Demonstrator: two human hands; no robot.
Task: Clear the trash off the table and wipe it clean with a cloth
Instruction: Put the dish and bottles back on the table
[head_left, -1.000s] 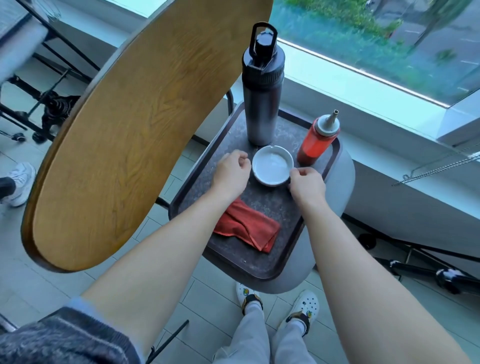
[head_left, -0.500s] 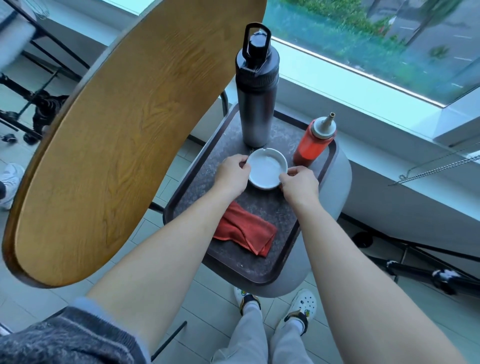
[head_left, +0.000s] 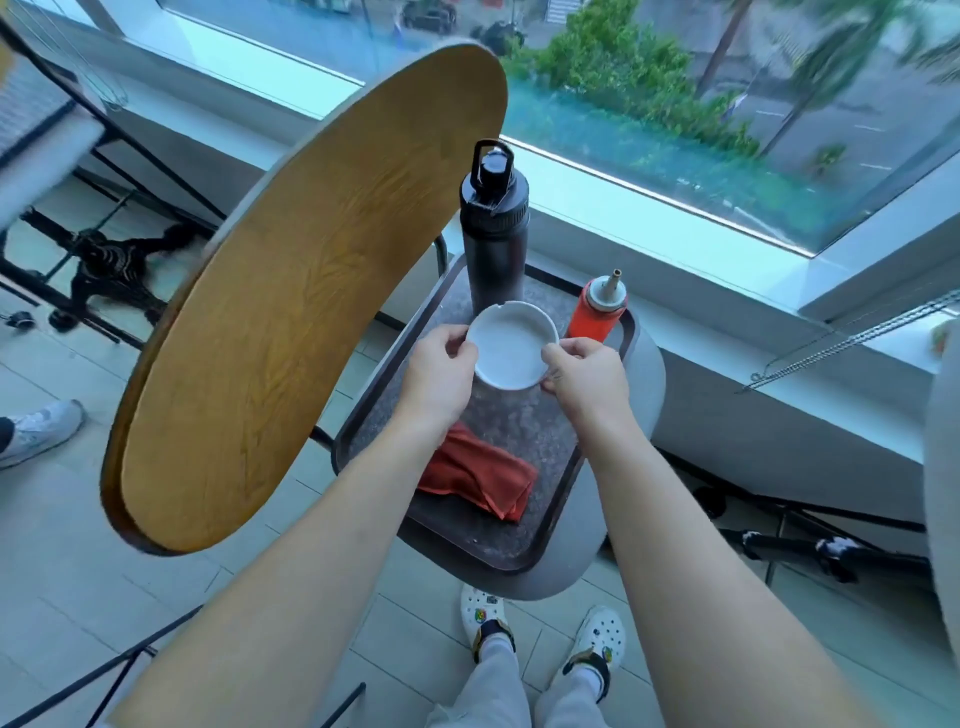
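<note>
Window-side corner, tiled floor; dark rectangular tray with a speckled base (head_left: 558, 512) sits on a grey rounded stool-like seat (head_left: 631, 441), round wooden tabletop (head_left: 291, 317) off to the left of the left hand. Left hand (head_left: 439, 379) and right hand (head_left: 587, 382) each pinch opposite rim edges of a shallow round white ceramic dish with a notched rim (head_left: 511, 345); looks lifted clear of the tray, roughly level. Inside looks pale and near-empty, maybe a grey film; can't tell ash from glaze. Just beyond the hands: tall black metal bottle with a loop-handled cap (head_left: 493, 249), closed, contents hidden; just beyond the right hand, red squeeze bottle with a white nozzle cap (head_left: 595, 312), upright, filled red most of the way. Folded red cloth (head_left: 480, 480) lies on the tray under and behind the left wrist, untouched, so wiping isn't started. Risks, my read: fingertip-only hold on a smooth rim, so the dish could slip or tip and dump residue on tray or floor. Lifting forward could clip the black bottle, which is tall and likely to topple off the stool. Right knuckles are near the red bottle; a nudge knocks it over the tray lip.
</note>
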